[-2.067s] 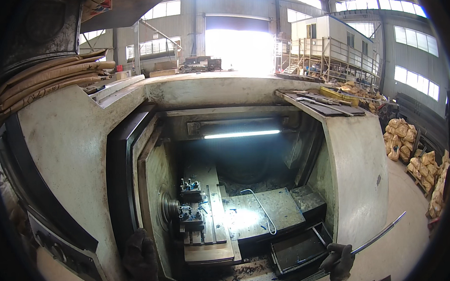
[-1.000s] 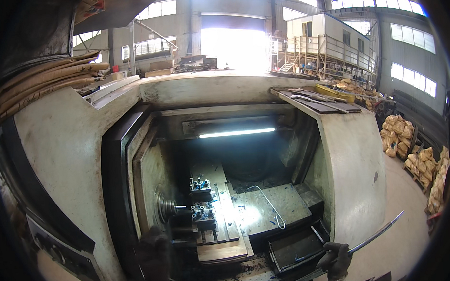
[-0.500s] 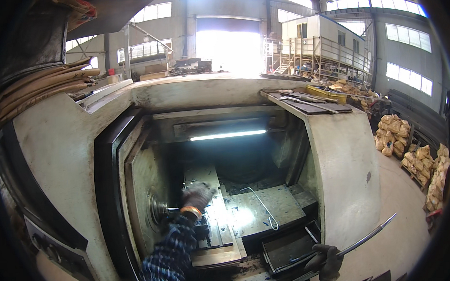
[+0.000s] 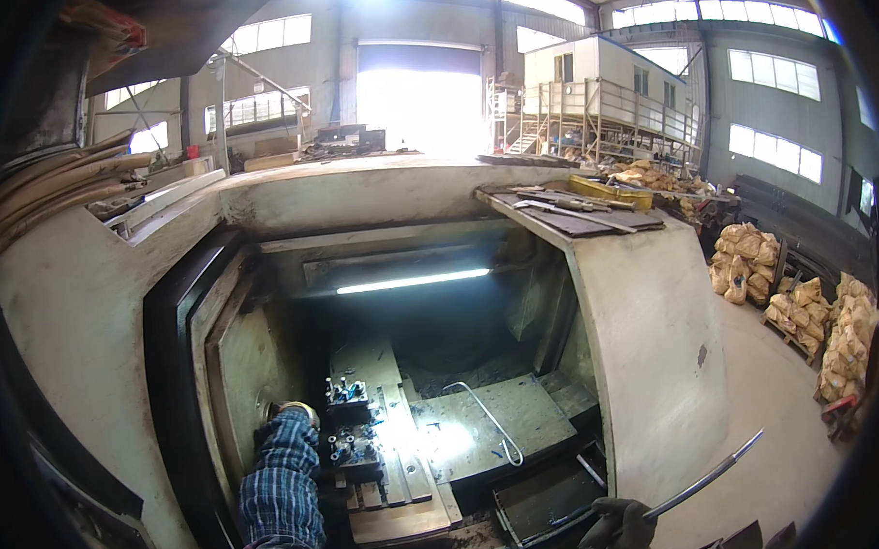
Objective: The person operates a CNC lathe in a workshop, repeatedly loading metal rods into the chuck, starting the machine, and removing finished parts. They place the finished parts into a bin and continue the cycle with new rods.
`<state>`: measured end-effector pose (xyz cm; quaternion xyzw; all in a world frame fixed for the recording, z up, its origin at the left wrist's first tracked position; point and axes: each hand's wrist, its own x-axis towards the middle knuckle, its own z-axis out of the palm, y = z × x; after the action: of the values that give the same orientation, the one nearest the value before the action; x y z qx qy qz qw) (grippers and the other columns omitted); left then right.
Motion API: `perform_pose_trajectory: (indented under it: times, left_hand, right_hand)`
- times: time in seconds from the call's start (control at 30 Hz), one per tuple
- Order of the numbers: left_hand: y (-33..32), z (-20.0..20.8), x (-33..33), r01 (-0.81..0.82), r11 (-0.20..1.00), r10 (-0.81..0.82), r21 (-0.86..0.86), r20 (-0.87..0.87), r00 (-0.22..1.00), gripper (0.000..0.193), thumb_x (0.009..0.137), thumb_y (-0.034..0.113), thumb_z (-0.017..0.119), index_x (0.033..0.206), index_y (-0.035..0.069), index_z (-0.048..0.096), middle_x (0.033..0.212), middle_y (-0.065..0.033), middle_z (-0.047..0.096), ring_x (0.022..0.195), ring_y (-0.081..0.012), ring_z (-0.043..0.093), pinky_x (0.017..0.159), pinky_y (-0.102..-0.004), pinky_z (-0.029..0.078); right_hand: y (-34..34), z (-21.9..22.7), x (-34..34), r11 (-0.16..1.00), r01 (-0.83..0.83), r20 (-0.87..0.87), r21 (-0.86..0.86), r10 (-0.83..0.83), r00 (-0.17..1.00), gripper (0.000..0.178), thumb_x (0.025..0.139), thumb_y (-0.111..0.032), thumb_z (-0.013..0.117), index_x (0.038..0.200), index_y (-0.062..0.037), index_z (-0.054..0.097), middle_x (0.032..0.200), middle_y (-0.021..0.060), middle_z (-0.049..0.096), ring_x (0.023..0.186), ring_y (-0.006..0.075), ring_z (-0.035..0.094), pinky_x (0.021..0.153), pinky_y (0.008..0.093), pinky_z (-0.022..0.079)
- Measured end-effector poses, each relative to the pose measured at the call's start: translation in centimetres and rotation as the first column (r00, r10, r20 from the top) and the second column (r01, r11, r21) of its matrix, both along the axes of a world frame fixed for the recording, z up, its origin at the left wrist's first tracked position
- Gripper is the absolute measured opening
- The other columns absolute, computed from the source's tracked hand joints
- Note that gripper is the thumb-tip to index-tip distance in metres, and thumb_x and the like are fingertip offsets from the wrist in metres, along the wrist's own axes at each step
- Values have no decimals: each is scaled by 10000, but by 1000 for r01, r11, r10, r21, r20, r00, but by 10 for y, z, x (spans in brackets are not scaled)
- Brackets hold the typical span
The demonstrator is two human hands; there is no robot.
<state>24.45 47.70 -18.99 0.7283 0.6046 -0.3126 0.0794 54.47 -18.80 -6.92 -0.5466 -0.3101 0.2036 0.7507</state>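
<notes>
Inside the machine's work bay, my left hand (image 4: 299,409) reaches to the spindle chuck (image 4: 267,404) on the left wall. Its fingers are hidden beyond the wrist cuff, so I cannot see whether they hold anything. A blue checked sleeve (image 4: 282,483) covers that arm. Beside the arm, two tool blocks (image 4: 347,392) with upright bolts stand on the slotted metal slide (image 4: 395,436). At the lower right my right hand (image 4: 620,526), in a dark glove, is closed around a long shiny metal rod (image 4: 703,480), which slants up to the right.
A hooked light-coloured rod (image 4: 488,423) lies on the flat metal plate (image 4: 522,407). Below it is a dark tray (image 4: 544,503). A lamp tube (image 4: 413,281) glows at the back of the bay. Flat tools and a yellow bin (image 4: 611,193) rest on the ledge.
My left hand has moved left from above the slide to the chuck, uncovering the tool blocks. My right hand still grips the rod. The whole view has shifted slightly.
</notes>
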Motion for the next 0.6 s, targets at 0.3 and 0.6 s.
perform_pose_trajectory:
  times: [0.3,0.6]
  left_hand:
    - [-18,20,52,339,940,-338,-45,27,941,477,947,447,603,1367,224,648,1398,-77,643,1275,-270,610,1069,-457,473]
    - [-128,105,163,565,779,-609,273,543,578,344,991,396,557,1216,165,675,1139,-150,722,1090,-340,686,929,-495,526]
  right_hand:
    - [3,2,-1,1000,-1,-2,-2,1,1000,593,1060,-497,508,1177,57,685,605,111,655,452,154,555,429,267,372]
    - [4,3,-5,999,38,12,-5,-37,999,521,1071,-430,525,1195,50,684,625,88,665,505,160,598,482,271,457]
